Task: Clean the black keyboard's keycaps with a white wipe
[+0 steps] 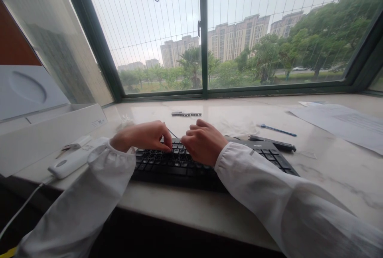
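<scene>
"White elastic is gathered at the left cuff [131, 157]; should it be kept off the keys [148, 156]?"

"Preferably. The black keyboard [179, 172] is best kept flat on the marble sill [179, 206], with one key worked at a time under light, straight pressure."

"How is the left hand [149, 136] held?"

"It is arched over the keyboard's middle, fingers curled, thumb and forefinger brought close together at the keys. Whether anything is pinched cannot be told."

"And behind, between the hands?"

"A row of small pieces [186, 114] is laid out, best left undisturbed."

"The right hand [205, 141]?"

"It is set just beside the left, loosely fisted above the keys. Its fingertips are hidden, so its grip cannot be told."

"Farther right?"

"A black-handled tool [277, 144] is laid by the keyboard's back edge, with a blue stick [278, 130] beyond."
</scene>
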The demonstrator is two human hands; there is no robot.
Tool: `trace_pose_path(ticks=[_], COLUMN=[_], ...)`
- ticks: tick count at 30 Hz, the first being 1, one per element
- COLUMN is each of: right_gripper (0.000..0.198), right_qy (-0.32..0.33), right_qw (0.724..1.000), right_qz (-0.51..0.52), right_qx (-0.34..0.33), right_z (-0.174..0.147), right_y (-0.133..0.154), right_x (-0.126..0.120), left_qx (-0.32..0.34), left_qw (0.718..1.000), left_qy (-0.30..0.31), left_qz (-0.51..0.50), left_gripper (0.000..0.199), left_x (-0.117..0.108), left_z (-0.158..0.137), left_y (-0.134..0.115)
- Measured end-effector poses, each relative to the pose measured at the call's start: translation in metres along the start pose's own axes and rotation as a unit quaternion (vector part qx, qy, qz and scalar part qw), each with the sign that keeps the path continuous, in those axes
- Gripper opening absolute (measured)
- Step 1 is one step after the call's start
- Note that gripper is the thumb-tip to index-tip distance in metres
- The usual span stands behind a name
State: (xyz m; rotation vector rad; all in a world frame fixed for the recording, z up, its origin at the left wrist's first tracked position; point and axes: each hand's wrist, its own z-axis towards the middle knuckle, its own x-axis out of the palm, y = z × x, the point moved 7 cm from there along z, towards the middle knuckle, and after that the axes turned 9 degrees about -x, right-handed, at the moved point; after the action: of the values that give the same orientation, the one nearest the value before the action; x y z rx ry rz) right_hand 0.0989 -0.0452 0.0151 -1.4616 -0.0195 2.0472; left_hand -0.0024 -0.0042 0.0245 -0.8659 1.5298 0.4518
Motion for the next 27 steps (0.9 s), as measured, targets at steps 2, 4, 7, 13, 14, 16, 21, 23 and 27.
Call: trace_pose_path(ticks=[2, 4, 7, 13, 14, 16, 21, 23, 27], right_gripper=[0.020, 0.022, 0.028, 0.030, 0.030, 0.030, 0.032, 0.031, 0.029], right_qy=[0.005, 0.005, 0.001, 0.089, 0.102, 0.123, 0.142, 0.147, 0.138], right_qw=[1.000, 0.999, 0.982, 0.899, 0.890, 0.881, 0.885, 0.888, 0.897], right_qz=[-0.013, -0.035, -0.088, -0.115, -0.106, -0.082, -0.040, -0.031, -0.035], right_qx=[0.003, 0.035, 0.167, 0.414, 0.431, 0.448, 0.442, 0.434, 0.418], right_z=[-0.001, -0.006, -0.030, -0.108, -0.117, -0.127, -0.122, -0.117, -0.113], right_y=[-0.006, -0.022, -0.066, -0.142, -0.148, -0.154, -0.151, -0.147, -0.141], right_x=[-0.004, -0.011, -0.025, -0.024, -0.022, -0.015, 0.000, 0.005, 0.009], left_qx=[0.002, -0.012, -0.071, -0.222, -0.241, -0.271, -0.281, -0.301, -0.328], left_qw=[1.000, 0.999, 0.981, 0.938, 0.930, 0.919, 0.928, 0.930, 0.929], left_qy=[-0.002, -0.049, -0.180, -0.266, -0.278, -0.284, -0.236, -0.203, -0.155], left_qz=[-0.002, -0.013, -0.017, 0.010, 0.015, 0.028, 0.059, 0.060, 0.073], left_gripper=[0.019, 0.023, 0.028, 0.030, 0.032, 0.034, 0.035, 0.037, 0.032], left_x=[-0.002, -0.010, -0.029, -0.037, -0.039, -0.047, -0.077, -0.088, -0.094], left_z=[0.001, 0.002, 0.003, 0.002, 0.001, 0.002, 0.040, 0.067, 0.125], left_y=[0.003, 0.011, 0.036, 0.097, 0.104, 0.114, 0.125, 0.134, 0.152])
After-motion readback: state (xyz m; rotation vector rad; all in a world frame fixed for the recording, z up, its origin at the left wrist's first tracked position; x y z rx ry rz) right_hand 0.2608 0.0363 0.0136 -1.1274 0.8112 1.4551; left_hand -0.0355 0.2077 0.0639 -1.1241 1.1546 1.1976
